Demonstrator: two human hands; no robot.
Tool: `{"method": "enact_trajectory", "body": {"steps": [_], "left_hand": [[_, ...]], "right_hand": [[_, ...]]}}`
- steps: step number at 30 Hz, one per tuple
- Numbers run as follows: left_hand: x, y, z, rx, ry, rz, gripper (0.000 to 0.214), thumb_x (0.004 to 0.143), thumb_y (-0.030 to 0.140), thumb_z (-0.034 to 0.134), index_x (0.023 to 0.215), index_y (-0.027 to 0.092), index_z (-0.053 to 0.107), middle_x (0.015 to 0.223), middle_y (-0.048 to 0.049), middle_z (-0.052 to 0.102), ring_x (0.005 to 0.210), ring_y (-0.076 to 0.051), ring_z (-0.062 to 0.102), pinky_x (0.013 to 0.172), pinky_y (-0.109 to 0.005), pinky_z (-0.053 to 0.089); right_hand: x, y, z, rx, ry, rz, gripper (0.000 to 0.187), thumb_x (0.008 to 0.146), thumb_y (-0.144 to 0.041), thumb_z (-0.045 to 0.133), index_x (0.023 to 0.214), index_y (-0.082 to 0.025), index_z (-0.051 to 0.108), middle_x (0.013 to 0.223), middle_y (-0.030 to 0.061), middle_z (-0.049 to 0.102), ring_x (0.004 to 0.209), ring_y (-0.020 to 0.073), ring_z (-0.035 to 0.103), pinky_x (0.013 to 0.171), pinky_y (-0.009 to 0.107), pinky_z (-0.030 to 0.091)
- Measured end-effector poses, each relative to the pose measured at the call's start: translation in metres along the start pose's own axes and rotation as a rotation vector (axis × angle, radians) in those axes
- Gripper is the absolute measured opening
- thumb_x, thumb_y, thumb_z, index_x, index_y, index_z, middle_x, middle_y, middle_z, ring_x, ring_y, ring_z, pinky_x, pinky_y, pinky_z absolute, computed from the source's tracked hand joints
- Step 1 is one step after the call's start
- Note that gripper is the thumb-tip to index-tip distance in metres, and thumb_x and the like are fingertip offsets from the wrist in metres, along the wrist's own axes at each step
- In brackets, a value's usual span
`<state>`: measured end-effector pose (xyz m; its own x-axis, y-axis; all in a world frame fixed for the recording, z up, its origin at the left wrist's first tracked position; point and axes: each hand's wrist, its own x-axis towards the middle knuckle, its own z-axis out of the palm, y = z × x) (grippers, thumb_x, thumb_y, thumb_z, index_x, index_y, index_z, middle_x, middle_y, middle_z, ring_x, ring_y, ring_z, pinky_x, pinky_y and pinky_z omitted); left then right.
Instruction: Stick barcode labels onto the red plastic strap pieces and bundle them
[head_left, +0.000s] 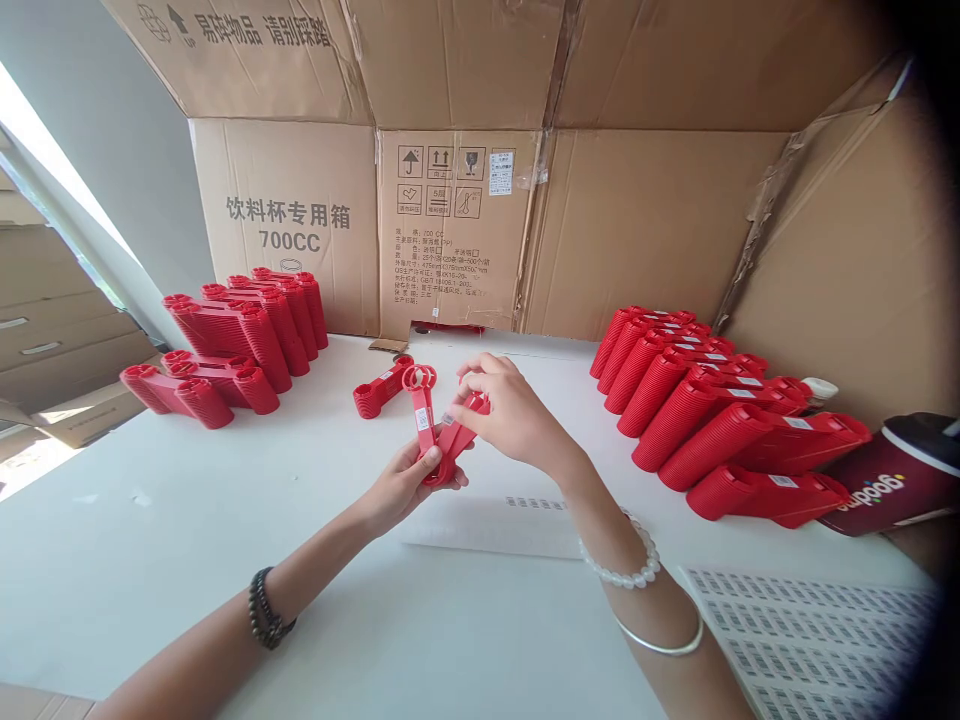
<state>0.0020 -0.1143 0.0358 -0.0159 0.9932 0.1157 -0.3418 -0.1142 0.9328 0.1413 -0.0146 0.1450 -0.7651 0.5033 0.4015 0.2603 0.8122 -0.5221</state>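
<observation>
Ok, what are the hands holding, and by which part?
The left hand grips a red plastic piece low down, below its barcode label; the right hand pinches the upper end of a second piece.

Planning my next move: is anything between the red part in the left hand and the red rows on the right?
Yes: the right hand, touching the red plastic part, stands between it and the red rows. Past that hand, nothing visible does.

The red piece [450, 445] is of glossy plastic. At twelve o'clock the box [450, 230] is rough cardboard, and at five o'clock the labels [810, 640] are matt paper.
</observation>
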Motion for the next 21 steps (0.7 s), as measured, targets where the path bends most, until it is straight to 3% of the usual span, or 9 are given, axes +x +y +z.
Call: {"method": "enact_trajectory", "body": {"steps": [7,21], "left_hand": [[-0.0015,-0.0004,-0.0005,0.101,-0.037,-0.009,0.041,0.091,0.043,0.049,0.127,0.023,0.053,0.135,-0.0142,0.05,0.083,-0.017,0.062,0.083,-0.038,0.048],[-0.0017,-0.0014,-0.0015,0.132,-0.035,-0.014,0.044,0.093,0.041,0.048,0.133,0.024,0.049,0.133,-0.0144,0.051,0.084,-0.017,0.061,0.085,-0.038,0.048]], "right_hand": [[0.0009,0.0085,0.0051,-0.089,-0.087,0.053,0.015,0.078,-0.016,0.057,0.064,-0.019,0.063,0.102,0.0044,0.057,0.101,0.0213,0.048,0.084,0.037,0.042],[0.0012,0.0106,0.0083,-0.136,-0.087,0.07,0.016,0.074,-0.013,0.057,0.06,-0.019,0.064,0.101,0.0046,0.058,0.098,0.0212,0.048,0.082,0.037,0.043]]}}
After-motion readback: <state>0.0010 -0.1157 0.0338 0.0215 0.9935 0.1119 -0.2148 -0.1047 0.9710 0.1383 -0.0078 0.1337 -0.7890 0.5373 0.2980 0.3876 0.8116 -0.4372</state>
